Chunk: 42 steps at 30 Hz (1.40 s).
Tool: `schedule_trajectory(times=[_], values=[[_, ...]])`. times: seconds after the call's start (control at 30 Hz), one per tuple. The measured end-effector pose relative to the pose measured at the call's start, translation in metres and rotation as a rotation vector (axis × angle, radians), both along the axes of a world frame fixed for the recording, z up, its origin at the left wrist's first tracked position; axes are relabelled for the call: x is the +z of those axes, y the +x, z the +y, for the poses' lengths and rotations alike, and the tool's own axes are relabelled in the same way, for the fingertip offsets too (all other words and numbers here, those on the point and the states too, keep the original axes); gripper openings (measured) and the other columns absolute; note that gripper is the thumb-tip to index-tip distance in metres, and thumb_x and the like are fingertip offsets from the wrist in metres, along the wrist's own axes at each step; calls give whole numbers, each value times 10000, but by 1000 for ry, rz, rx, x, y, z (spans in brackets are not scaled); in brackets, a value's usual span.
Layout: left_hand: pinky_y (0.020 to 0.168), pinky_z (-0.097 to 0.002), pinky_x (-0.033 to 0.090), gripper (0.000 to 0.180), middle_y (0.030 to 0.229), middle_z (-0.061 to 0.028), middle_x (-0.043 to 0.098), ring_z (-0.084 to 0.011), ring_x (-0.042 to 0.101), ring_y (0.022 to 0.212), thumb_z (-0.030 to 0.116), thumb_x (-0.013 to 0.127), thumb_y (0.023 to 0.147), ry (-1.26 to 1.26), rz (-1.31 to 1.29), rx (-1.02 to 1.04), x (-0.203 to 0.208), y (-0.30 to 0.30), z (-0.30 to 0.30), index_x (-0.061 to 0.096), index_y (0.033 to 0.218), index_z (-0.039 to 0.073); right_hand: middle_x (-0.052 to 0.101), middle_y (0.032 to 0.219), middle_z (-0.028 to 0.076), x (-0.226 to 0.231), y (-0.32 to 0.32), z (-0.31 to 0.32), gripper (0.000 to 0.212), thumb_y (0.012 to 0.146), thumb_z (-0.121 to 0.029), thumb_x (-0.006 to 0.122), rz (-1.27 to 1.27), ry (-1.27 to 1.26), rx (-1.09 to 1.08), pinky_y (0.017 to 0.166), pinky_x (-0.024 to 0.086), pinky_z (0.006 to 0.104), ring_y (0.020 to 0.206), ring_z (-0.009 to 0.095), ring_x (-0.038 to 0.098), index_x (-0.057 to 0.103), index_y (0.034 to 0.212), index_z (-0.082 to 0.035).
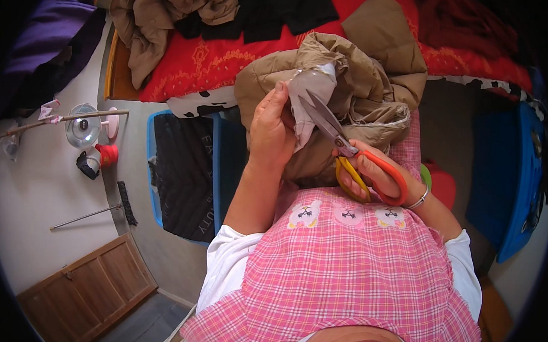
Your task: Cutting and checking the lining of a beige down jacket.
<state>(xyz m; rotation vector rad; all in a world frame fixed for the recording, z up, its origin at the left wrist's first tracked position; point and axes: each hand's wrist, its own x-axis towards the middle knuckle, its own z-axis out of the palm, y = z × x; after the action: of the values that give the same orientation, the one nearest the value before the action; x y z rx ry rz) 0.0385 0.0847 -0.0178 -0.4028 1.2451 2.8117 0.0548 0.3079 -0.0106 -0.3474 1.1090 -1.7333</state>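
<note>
Apparently, step: I judged cutting at the pale cloth (324,79).
Brown garment (376,86): lay just beyond the apron (343,265).
Left hand (271,133): pinched cloth.
Right hand (378,178): gripped scissors (340,143), blades parted.
Next: likely called for taut cloth.

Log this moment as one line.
left hand: holds white cloth of puffy tan garment | right hand: holds orange-and-yellow-handled metal scissors | blades: before cloth

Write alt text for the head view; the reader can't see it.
The right hand holds orange-and-yellow-handled scissors over pale cloth that the left hand grips, amid a tan quilted garment. Below is the wearer's pink plaid apron; beyond is red bedding, and to the left a blue bin holding a black quilted garment.
</note>
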Motion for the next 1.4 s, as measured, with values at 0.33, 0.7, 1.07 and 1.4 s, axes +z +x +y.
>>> schedule_trajectory(times=[0.33,0.7,1.07,1.4], values=[[770,-220,493,326,1003,-74,649,-98,616,881,65,540,901,-97,97,-26,8,6,2,533,1216,-17,500,790,31,3,-3,-2,551,949,-515,410,8,-24,-69,521,371,175,614,60,469,391,1237,-46],[807,-268,522,295,1026,-92,643,-127,628,906,7,548,888,5,49,-27,5,7,-1,548,1182,-10,506,781,8,7,-6,0,447,945,-339,536,13,22,-147,530,370,170,615,46,471,393,1250,-46],[833,-272,512,246,1033,-92,644,-149,626,922,-9,556,881,-66,68,51,3,6,-18,583,1124,-23,600,907,101,5,-21,12,470,730,-166,737,1209,506,-186,686,480,325,773,238,604,534,1144,-77],[793,-252,514,265,1017,-85,651,-128,627,899,21,600,868,-185,1,-55,5,4,-17,597,1129,-25,599,802,122,-4,-3,0,340,773,-228,689,1417,918,208,573,467,413,709,302,616,578,1064,-93]])
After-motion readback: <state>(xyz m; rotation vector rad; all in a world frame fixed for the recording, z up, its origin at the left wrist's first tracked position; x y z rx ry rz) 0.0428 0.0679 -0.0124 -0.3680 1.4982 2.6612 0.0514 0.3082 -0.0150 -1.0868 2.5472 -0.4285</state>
